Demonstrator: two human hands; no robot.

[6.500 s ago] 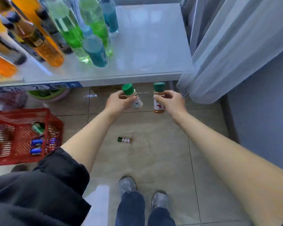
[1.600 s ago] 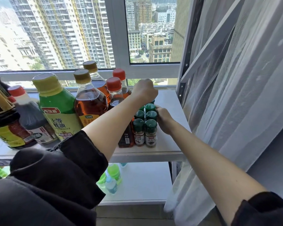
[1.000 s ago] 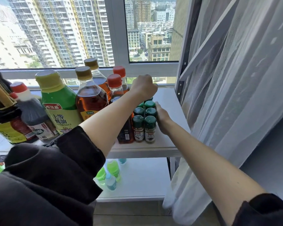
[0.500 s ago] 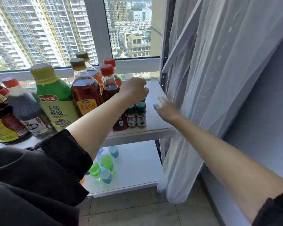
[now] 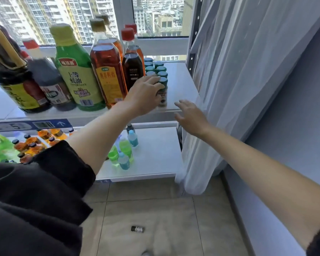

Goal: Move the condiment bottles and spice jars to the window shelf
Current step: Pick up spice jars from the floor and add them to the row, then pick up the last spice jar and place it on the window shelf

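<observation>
Several green-capped spice jars (image 5: 156, 69) stand in two rows at the right end of the white window shelf (image 5: 181, 84). To their left stand tall condiment bottles: a dark one (image 5: 132, 69), an amber one (image 5: 107, 71) and a green one (image 5: 76, 74). My left hand (image 5: 146, 95) rests against the front jars, its fingers lying fairly straight over their caps and hiding the front-left jar. My right hand (image 5: 190, 115) hovers open and empty just off the shelf's front right corner. One more spice jar (image 5: 137, 229) lies on its side on the floor tiles.
A sheer white curtain (image 5: 229, 89) hangs right beside the shelf's right end. The lower shelf (image 5: 155, 163) holds small green and blue bottles (image 5: 122, 154) and orange ones (image 5: 35, 143) to the left. Dark sauce bottles (image 5: 13, 76) fill the upper shelf's left.
My right hand has pulled back from the jars to below the shelf edge. My left hand has uncurled from a fist and dropped to the front jars. The view has tilted down to the floor.
</observation>
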